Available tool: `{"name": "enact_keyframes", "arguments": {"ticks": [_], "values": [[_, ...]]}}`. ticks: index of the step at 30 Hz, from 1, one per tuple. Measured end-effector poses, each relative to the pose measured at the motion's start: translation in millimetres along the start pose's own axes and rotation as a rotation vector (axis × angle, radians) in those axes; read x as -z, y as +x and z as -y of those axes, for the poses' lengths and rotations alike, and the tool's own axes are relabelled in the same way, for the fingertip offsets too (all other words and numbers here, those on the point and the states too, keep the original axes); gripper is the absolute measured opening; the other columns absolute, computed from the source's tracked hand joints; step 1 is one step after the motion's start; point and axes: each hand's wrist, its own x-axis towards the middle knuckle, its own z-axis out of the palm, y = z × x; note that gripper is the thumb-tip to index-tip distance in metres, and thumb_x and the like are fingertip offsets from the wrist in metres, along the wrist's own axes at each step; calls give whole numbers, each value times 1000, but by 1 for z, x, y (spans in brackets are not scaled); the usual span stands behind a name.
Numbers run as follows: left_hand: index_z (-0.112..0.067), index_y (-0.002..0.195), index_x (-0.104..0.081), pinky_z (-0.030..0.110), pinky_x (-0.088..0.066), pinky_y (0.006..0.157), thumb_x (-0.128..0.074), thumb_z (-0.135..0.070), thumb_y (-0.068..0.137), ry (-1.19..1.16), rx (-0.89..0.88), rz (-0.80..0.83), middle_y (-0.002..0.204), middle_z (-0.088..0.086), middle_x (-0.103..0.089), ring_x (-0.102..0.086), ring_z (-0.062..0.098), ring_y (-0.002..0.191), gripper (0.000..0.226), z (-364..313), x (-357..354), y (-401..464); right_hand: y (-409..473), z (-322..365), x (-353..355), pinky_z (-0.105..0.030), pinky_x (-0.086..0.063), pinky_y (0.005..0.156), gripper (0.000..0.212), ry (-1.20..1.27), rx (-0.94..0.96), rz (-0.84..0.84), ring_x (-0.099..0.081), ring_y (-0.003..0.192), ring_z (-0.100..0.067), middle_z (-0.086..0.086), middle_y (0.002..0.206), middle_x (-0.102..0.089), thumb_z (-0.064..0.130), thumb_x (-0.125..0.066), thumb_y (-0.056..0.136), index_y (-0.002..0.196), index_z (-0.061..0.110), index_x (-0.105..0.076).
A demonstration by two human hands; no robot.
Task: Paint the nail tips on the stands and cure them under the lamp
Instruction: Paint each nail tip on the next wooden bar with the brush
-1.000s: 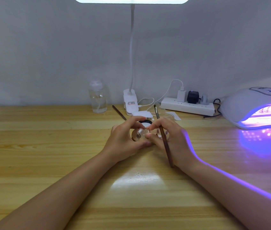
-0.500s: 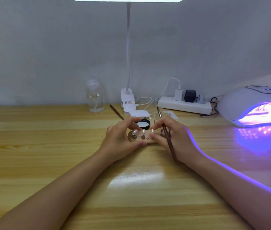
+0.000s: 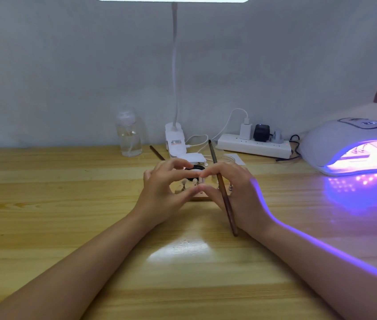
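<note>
While the curing lamp (image 3: pixel 353 146) glows violet at the far right with stands apparently inside, I judge the task partly done. My left hand (image 3: pixel 162 192) curls its fingers around the nail tips on small stands (image 3: pixel 184 184) at mid-surface, though I cannot tell if it pinches one. My right hand (image 3: pixel 236 192) grips the brush (image 3: pixel 222 190), bristles away from me. These tips remain outside the lamp, uncured; how much paint they carry is unclear.

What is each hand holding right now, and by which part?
The right hand grips a brown brush mid-handle. The left hand fingers a nail-tip stand; its exact hold is unclear.
</note>
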Motion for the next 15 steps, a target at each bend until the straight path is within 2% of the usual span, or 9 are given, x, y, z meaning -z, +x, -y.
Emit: {"name": "enact_keyframes", "arguments": {"ticks": [3, 6, 10, 12, 15], "values": [[-26, 93, -71, 59, -37, 84, -66, -36, 70, -32, -71, -47, 95, -11, -63, -57, 18, 98, 25, 1, 0, 0, -1, 2, -2, -43, -50, 81, 16, 47, 18, -31, -64, 89, -16, 2, 91, -69, 16, -74, 76, 89, 10, -67], [-27, 86, -73, 61, -38, 80, -74, -26, 71, -79, -98, -76, 91, -15, -63, -59, 19, 93, 15, 3, -1, 1, -2, 1, -3, -46, -51, 79, 15, 72, 13, -34, -64, 90, -17, 0, 92, -70, 13, -74, 77, 89, 9, -67], [-27, 79, -72, 60, -41, 80, -72, -22, 71, -83, -98, -104, 90, -10, -66, -61, 17, 92, 9, 4, -2, 0, 0, 1, -4, -45, -51, 80, 15, 76, 16, -16, -64, 93, -17, 2, 96, -69, 17, -73, 78, 89, 9, -66], [-18, 80, -74, 52, -45, 81, -75, -15, 72, -85, -103, -136, 88, -8, -67, -62, 12, 89, 8, 5, -2, 1, 3, 3, -2, -40, -52, 80, 19, 89, -30, -31, -64, 94, -15, 6, 100, -67, 29, -69, 81, 91, 13, -65], [-12, 81, -72, 20, -47, 80, -74, -2, 71, -134, -99, -180, 82, -4, -70, -62, 0, 82, 15, 4, -1, 1, 11, 4, 8, -26, -53, 67, 24, 211, -214, -76, -65, 78, -9, 8, 88, -70, 46, -48, 87, 92, 29, -64]]}}
